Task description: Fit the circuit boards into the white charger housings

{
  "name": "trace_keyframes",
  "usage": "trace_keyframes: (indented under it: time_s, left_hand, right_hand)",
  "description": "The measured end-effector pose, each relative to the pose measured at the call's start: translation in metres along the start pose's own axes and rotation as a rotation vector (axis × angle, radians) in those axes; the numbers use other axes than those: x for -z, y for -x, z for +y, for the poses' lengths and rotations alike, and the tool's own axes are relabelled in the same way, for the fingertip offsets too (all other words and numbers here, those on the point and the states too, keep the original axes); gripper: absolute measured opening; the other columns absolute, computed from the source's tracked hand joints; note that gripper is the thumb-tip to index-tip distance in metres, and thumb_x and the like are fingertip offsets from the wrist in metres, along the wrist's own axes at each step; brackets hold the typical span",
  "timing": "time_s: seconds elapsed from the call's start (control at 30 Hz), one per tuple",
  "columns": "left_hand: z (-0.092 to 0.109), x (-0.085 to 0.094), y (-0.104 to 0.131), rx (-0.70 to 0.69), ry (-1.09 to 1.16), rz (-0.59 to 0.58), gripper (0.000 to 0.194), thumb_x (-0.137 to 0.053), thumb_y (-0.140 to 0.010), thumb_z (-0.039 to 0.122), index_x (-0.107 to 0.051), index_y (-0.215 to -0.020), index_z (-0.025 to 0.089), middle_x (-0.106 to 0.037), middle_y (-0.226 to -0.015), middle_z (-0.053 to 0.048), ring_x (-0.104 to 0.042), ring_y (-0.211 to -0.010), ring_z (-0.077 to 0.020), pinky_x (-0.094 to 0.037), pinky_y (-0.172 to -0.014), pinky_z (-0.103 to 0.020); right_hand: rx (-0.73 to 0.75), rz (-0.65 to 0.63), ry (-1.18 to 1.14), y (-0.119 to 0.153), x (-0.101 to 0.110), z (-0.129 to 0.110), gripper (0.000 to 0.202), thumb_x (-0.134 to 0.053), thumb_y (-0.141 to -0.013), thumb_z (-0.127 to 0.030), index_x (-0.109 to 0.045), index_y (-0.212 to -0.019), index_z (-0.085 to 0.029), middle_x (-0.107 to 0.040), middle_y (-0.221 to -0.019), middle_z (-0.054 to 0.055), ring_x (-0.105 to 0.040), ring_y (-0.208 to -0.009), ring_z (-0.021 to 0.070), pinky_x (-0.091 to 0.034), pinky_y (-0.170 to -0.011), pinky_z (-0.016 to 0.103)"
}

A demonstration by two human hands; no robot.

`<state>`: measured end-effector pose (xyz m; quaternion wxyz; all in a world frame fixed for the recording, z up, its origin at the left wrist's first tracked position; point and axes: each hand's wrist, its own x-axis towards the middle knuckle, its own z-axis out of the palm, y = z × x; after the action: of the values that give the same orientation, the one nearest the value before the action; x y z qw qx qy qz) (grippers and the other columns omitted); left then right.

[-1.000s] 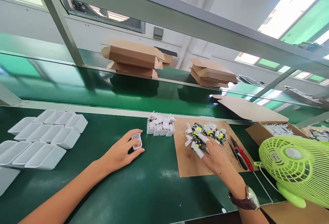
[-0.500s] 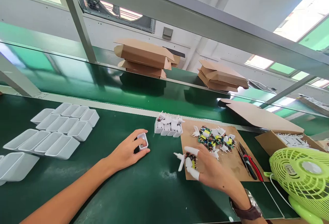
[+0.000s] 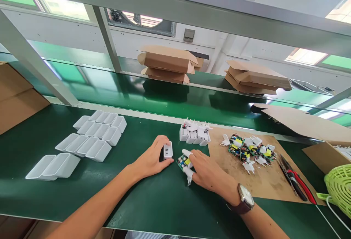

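Observation:
My left hand is wrapped round a small white housing, whose face with two port slots shows. Just to the right, my right hand, with white covers on fingertips, pinches a small circuit board with yellow and green parts; a white plug piece hangs below it. The board and housing are apart. Behind both hands stands a row of filled white housings with plug pieces on top. More circuit boards with white plugs lie heaped on a brown cardboard sheet.
Rows of open white housings stand at the left. Pliers lie on the cardboard's right side, near a green fan. An open carton is at the right, another carton at the far left. Folded boxes lie on the shelf behind.
My right hand has moved left off the cardboard with the circuit board, close to my left hand. The housing in my left hand now shows its slotted face. The view has shifted left.

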<state>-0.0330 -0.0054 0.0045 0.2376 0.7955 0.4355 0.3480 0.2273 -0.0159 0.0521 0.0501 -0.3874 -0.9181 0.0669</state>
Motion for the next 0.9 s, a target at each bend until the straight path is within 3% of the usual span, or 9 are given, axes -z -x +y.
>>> trace_keyframes:
  time_s: [0.07, 0.17, 0.27, 0.43, 0.6, 0.67, 0.77, 0.83, 0.9]
  left_hand:
    - [0.0, 0.0, 0.001, 0.002, 0.02, -0.016, 0.053, -0.071, -0.087, 0.021, -0.046, -0.134, 0.024, -0.058, -0.131, -0.012, -0.063, -0.119, -0.0255, -0.057, -0.101, -0.042]
    - [-0.001, 0.002, 0.003, 0.045, 0.02, -0.071, 0.071, -0.073, -0.087, 0.024, -0.038, -0.149, 0.027, -0.055, -0.141, -0.012, -0.061, -0.126, -0.0275, -0.056, -0.104, -0.043]
    - [-0.003, 0.004, 0.003, 0.122, 0.03, -0.136, 0.087, -0.079, -0.085, 0.032, -0.031, -0.157, 0.03, -0.053, -0.145, -0.012, -0.057, -0.131, -0.0304, -0.054, -0.107, -0.046]
    - [-0.003, 0.014, 0.001, 0.197, 0.083, -0.154, 0.099, -0.086, -0.078, 0.04, -0.029, -0.158, 0.031, -0.054, -0.139, -0.012, -0.058, -0.126, -0.0312, -0.053, -0.106, -0.051]
    - [-0.007, 0.016, 0.0, 0.117, 0.19, -0.151, 0.088, -0.072, -0.086, 0.025, -0.024, -0.159, 0.031, -0.051, -0.147, -0.012, -0.055, -0.135, -0.0277, -0.045, -0.116, -0.051]
    - [-0.01, 0.011, -0.001, 0.129, 0.198, -0.1, 0.081, -0.069, -0.087, 0.023, -0.029, -0.157, 0.03, -0.056, -0.142, -0.011, -0.059, -0.131, -0.0256, -0.047, -0.114, -0.047]
    - [-0.011, 0.005, -0.003, 0.238, 0.074, 0.036, 0.072, -0.077, -0.083, 0.031, -0.043, -0.147, 0.029, -0.064, -0.121, -0.006, -0.067, -0.107, -0.0221, -0.056, -0.1, -0.043]
    - [-0.009, 0.006, -0.004, 0.283, 0.008, 0.046, 0.078, -0.085, -0.077, 0.038, -0.046, -0.145, 0.029, -0.063, -0.119, -0.005, -0.066, -0.1, -0.0212, -0.058, -0.093, -0.041]
    - [-0.007, 0.013, -0.004, 0.287, 0.01, -0.021, 0.098, -0.092, -0.069, 0.043, -0.04, -0.151, 0.031, -0.059, -0.133, -0.008, -0.064, -0.102, -0.0218, -0.058, -0.092, -0.041]
  right_hand:
    - [0.052, 0.036, -0.128, -0.006, -0.003, 0.003, 0.024, -0.058, -0.093, -0.012, -0.06, -0.117, -0.017, -0.067, -0.111, 0.012, -0.065, -0.099, 0.0263, -0.058, -0.084, 0.04]
    - [0.087, 0.063, -0.224, -0.006, -0.004, 0.01, 0.042, -0.066, -0.091, -0.017, -0.055, -0.131, -0.014, -0.062, -0.131, 0.019, -0.059, -0.123, 0.0329, -0.054, -0.103, 0.051]
    - [0.109, 0.035, -0.244, 0.0, -0.009, 0.02, 0.057, -0.07, -0.086, -0.013, -0.05, -0.14, -0.013, -0.057, -0.141, 0.021, -0.05, -0.136, 0.0368, -0.05, -0.111, 0.057]
    - [0.115, 0.089, -0.352, 0.007, -0.02, 0.027, 0.061, -0.059, -0.089, -0.007, -0.044, -0.146, -0.02, -0.061, -0.129, 0.015, -0.059, -0.122, 0.0305, -0.057, -0.101, 0.053]
    - [0.14, 0.274, -0.458, 0.001, -0.02, 0.02, 0.056, -0.057, -0.087, -0.004, -0.048, -0.139, -0.022, -0.062, -0.121, 0.012, -0.06, -0.113, 0.027, -0.06, -0.094, 0.047]
    - [0.145, 0.367, -0.481, -0.001, -0.018, 0.017, 0.051, -0.057, -0.088, -0.004, -0.05, -0.136, -0.023, -0.062, -0.122, 0.012, -0.06, -0.115, 0.0267, -0.06, -0.095, 0.046]
    - [0.13, 0.508, -0.457, -0.004, -0.017, 0.016, 0.048, -0.057, -0.091, -0.006, -0.051, -0.135, -0.023, -0.063, -0.122, 0.013, -0.061, -0.116, 0.0271, -0.06, -0.095, 0.047]
    - [0.117, 0.588, -0.432, -0.005, -0.017, 0.017, 0.049, -0.056, -0.092, -0.007, -0.051, -0.137, -0.024, -0.064, -0.121, 0.012, -0.062, -0.116, 0.0273, -0.06, -0.095, 0.047]
    - [0.095, 0.655, -0.419, -0.006, -0.017, 0.017, 0.052, -0.055, -0.091, -0.007, -0.05, -0.141, -0.024, -0.064, -0.122, 0.012, -0.062, -0.116, 0.0275, -0.06, -0.096, 0.048]
